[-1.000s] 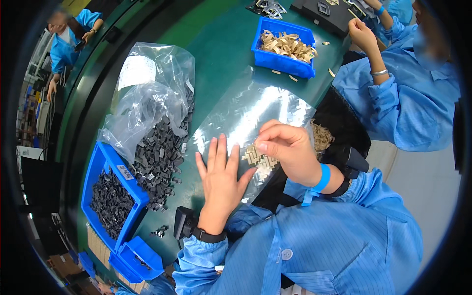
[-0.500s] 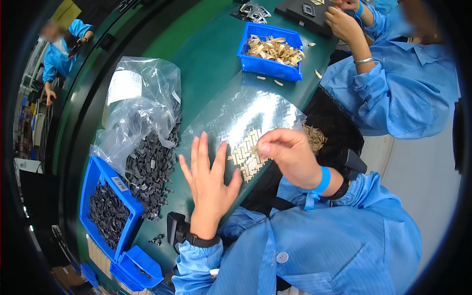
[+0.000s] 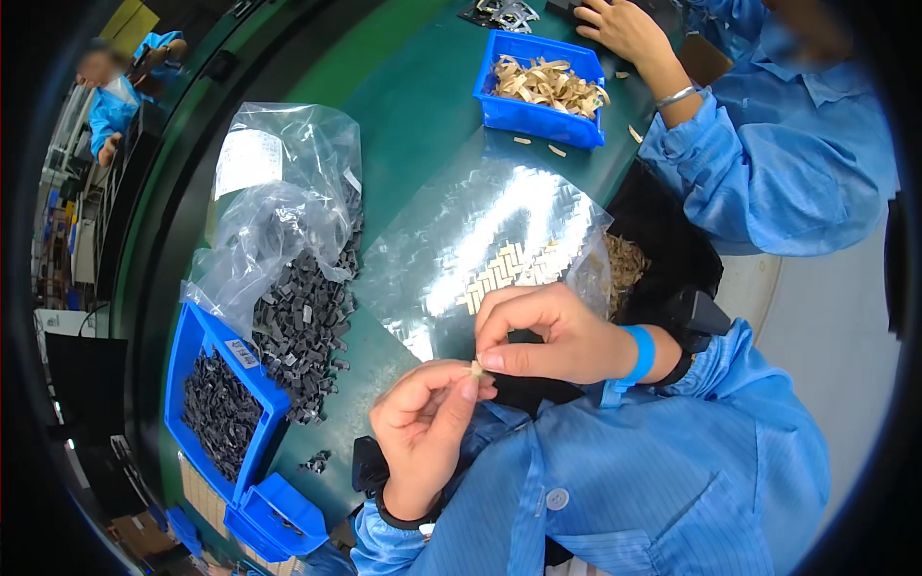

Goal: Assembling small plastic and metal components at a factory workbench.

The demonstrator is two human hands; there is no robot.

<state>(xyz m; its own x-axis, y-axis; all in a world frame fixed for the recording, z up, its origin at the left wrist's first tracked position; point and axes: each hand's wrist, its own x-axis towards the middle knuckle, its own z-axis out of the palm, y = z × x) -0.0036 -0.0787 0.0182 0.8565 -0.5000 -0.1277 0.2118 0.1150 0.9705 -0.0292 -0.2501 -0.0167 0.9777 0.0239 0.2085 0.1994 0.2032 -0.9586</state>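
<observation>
Green desk (image 3: 423, 115) of an assembly line, seen from above. Left hand (image 3: 423, 427) and right hand (image 3: 547, 336) meet at chest height, both fingertip grips closed on one small tan part (image 3: 475, 369). Best handled with light pinches, so it neither bends nor drops. Half a second earlier, the left palm lay flat on the clear plastic sheet (image 3: 480, 240).

The worktop (image 3: 423, 106) showed a smooth, matt green surface, the clear plastic bag (image 3: 288, 221) and flat plastic sheet (image 3: 480, 240) were glossy and crinkled, the blue bins (image 3: 197, 346) were smooth moulded plastic, and the small black parts (image 3: 307, 326) looked matt plastic.
</observation>
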